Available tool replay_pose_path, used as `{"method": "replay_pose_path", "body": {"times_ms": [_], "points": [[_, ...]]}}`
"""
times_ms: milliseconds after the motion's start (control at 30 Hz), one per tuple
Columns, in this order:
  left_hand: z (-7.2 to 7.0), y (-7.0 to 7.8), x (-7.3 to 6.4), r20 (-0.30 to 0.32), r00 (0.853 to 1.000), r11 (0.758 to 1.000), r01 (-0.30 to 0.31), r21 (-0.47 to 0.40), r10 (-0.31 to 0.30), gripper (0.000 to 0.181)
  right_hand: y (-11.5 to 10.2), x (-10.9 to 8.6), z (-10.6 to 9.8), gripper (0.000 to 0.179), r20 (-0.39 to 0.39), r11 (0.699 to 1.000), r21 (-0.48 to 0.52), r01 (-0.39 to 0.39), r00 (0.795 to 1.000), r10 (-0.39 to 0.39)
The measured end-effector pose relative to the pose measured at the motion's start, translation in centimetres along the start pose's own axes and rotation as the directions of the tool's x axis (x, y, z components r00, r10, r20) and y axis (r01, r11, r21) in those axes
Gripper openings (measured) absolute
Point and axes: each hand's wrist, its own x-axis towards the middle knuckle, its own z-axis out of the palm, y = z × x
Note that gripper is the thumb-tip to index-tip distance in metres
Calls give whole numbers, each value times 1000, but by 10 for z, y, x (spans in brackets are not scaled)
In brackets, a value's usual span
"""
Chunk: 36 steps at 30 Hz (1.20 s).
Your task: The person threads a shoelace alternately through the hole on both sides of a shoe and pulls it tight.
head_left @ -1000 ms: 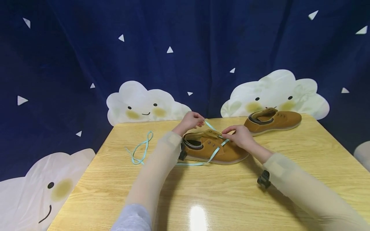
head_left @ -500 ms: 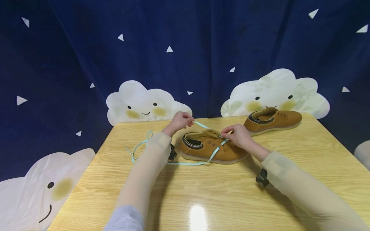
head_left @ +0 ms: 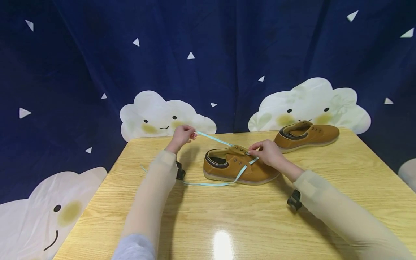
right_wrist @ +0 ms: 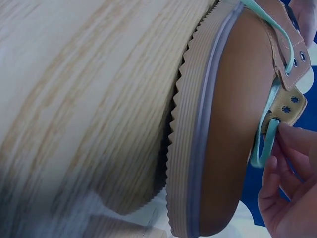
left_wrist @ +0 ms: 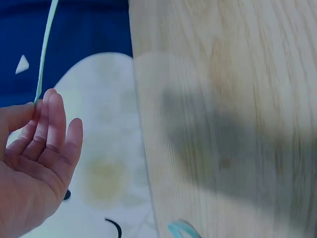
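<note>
A brown shoe (head_left: 260, 172) lies on the table with its toe to the right. A pale turquoise shoelace (head_left: 214, 138) threads through its front eyelets. My left hand (head_left: 183, 136) is up at the left of the shoe, pinching the lace between thumb and fingertips; the lace runs straight from there to the shoe's far side. In the left wrist view the lace (left_wrist: 45, 49) rises from those fingertips. My right hand (head_left: 268, 152) pinches the edge of the far eyelet flap (right_wrist: 285, 106) with thumb and fingers. Beside them a small lace loop (right_wrist: 267, 144) hangs from the front eyelet.
A second brown shoe (head_left: 320, 135), with no lace showing, stands at the back right. The other lace length (head_left: 208, 184) trails left along the wooden table (head_left: 260, 224), partly hidden by my left sleeve. Behind hangs a dark blue curtain (head_left: 227, 54) with clouds on it.
My left hand has moved left, away from the shoe, drawing out a longer stretch of lace. The right hand stays almost in place at the flap.
</note>
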Motion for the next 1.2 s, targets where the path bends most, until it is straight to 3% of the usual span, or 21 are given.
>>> {"method": "replay_pose_path", "body": {"times_ms": [200, 500, 700, 800, 867, 933, 967, 1067, 1100, 1133, 1200], "points": [[-23, -4, -3, -82, 996, 996, 39, -85, -46, 26, -1, -1, 0, 11, -16, 1000, -8, -13, 1000, 13], [-59, -20, -10, -194, 979, 974, 21, -227, -67, 25, -2, -5, 0, 11, -19, 1000, -1, 8, 1000, -8], [-71, -24, -14, -211, 970, 960, 62, -272, -122, 32, -1, -5, 0, 11, -19, 1000, 1, 14, 1000, -14], [-71, -23, -13, -191, 971, 937, 71, -343, -144, 32, -1, -5, 0, 11, -20, 1000, 0, 14, 1000, -14], [-69, -21, -13, -164, 975, 899, 63, -434, -148, 27, -1, -5, 0, 11, -22, 1000, -1, 17, 1000, -17], [-66, -15, -14, -129, 982, 827, 42, -561, -138, 22, -1, -5, 0, 11, -23, 1000, -1, 18, 1000, -18], [-65, -12, -15, -107, 986, 778, 35, -628, -131, 21, -1, -5, -1, 11, -23, 1000, -2, 18, 1000, -18], [-62, 1, -17, -37, 995, 600, 26, -799, -92, 23, -1, -4, -1, 11, -24, 1000, 2, 23, 999, -23], [-61, 6, -18, -20, 997, 554, 27, -832, -79, 24, -1, -4, 0, 11, -24, 1000, 4, 24, 999, -24], [-60, 10, -18, -8, 998, 523, 29, -852, -68, 24, -1, -4, 0, 11, -24, 1000, 7, 26, 999, -25], [-56, 18, -19, 0, 999, 501, 21, -865, -40, 25, 0, -4, 0, 11, -24, 1000, 12, 25, 999, -24]]}}
